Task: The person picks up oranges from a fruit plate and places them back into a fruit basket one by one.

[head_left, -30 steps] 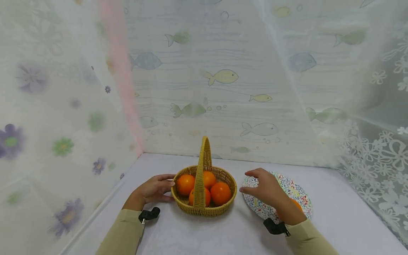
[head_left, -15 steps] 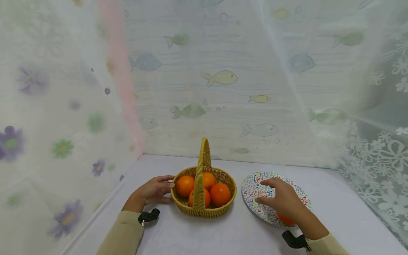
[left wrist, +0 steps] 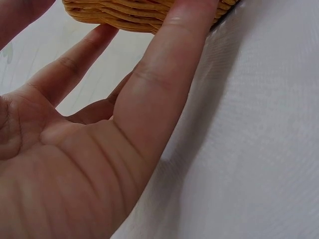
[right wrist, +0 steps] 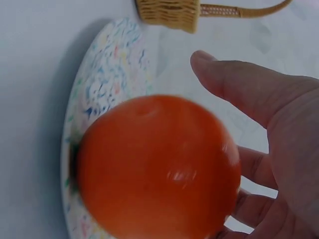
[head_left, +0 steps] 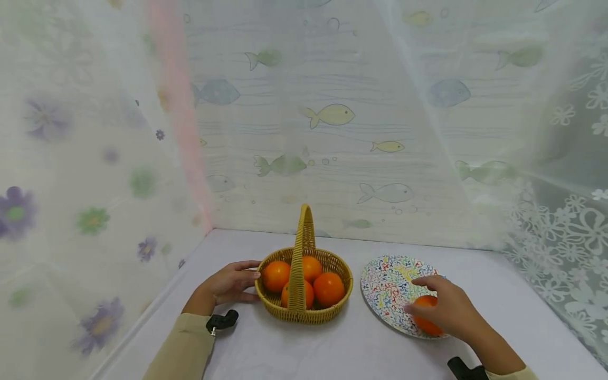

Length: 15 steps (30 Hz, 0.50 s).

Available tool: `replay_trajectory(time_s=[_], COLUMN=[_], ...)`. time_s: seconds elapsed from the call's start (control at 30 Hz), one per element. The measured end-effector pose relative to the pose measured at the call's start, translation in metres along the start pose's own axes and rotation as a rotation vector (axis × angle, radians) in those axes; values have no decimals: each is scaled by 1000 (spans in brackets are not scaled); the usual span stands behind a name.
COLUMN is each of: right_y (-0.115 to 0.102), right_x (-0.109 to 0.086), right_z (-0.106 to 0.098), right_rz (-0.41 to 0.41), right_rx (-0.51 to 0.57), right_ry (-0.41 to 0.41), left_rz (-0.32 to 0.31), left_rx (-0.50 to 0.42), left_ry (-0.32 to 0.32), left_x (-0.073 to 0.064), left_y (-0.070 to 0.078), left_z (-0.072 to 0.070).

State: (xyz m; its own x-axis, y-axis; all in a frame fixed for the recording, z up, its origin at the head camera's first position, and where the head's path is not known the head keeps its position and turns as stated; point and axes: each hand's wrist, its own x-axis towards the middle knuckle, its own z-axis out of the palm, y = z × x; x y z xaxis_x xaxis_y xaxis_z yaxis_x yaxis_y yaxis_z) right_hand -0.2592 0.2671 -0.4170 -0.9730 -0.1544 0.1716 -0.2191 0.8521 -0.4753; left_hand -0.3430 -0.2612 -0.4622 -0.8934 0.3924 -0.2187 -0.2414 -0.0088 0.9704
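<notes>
My left hand (head_left: 233, 284) rests its fingers against the left side of a yellow wicker basket (head_left: 298, 315) with a tall arched handle. In the left wrist view, the thumb (left wrist: 159, 79) and fingertips meet the woven wall (left wrist: 119, 12). Several oranges (head_left: 329, 288) lie in the basket. On the right, a round plate (head_left: 387, 287) with a multicoloured speckled pattern carries one orange (head_left: 426, 315) near its front edge. My right hand (head_left: 451, 309) is spread around that orange. In the right wrist view, the thumb stands apart from the smooth orange (right wrist: 159, 169), while the other fingers are partly hidden behind it.
A white cloth (head_left: 323, 353) covers the table. Sheer curtains printed with fish (head_left: 332, 114) and flowers hang behind and on both sides. Black wrist-worn devices (head_left: 223, 321) sit at both cuffs.
My right hand has moved right and toward me, from over the plate's left part to the orange on it. My left hand and the basket have stayed in place.
</notes>
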Motion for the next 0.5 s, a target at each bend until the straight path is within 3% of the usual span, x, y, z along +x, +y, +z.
replay_trajectory(time_s=[0.17, 0.5], right_y=[14, 21], right_x=[-9, -17], right_z=[-4, -4], right_rz=[70, 54], right_rx=[27, 89], right_ry=[-38, -67], left_rz=[8, 9], left_rx=[-9, 13], left_ry=[-29, -38], left_x=[5, 6], left_y=[0, -5], left_z=[0, -8])
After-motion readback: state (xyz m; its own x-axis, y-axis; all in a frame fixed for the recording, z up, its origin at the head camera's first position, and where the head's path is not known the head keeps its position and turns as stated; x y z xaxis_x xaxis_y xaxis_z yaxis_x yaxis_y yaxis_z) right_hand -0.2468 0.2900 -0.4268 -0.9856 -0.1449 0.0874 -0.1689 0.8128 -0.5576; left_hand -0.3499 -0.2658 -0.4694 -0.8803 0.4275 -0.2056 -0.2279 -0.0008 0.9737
